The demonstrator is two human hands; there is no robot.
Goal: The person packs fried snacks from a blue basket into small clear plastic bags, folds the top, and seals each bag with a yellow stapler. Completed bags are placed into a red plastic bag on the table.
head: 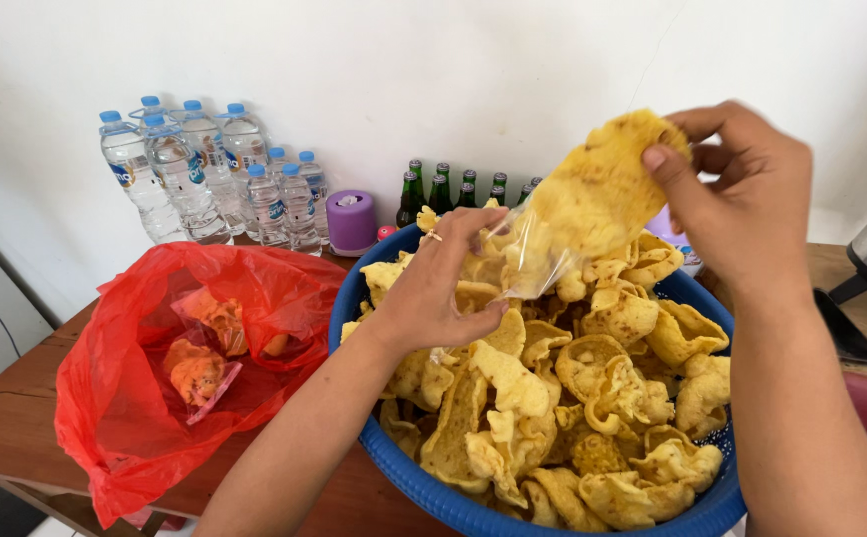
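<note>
The right hand (pixel 742 199) is pinching a large yellow cracker (pixel 592 199) between thumb and fingers, its grip closed on the cracker's upper edge, and holding it above the far side of the blue basket (pixel 433 487). The left hand (pixel 433 288) is gripping the mouth of a small clear plastic bag (pixel 523 264) just under the cracker, fingers closed on the film, with the cracker's lower end sitting at the bag's opening. The basket, heaped with more yellow crackers (pixel 573 408), is standing at the near edge of the wooden surface (pixel 15 398). Beside it on the left, a red plastic bag (pixel 155 378) is lying open with packed crackers inside. Along the far edge, against the wall, water bottles (pixel 204 174), a purple container (pixel 351 221) and green bottles (pixel 453 189) are standing.
</note>
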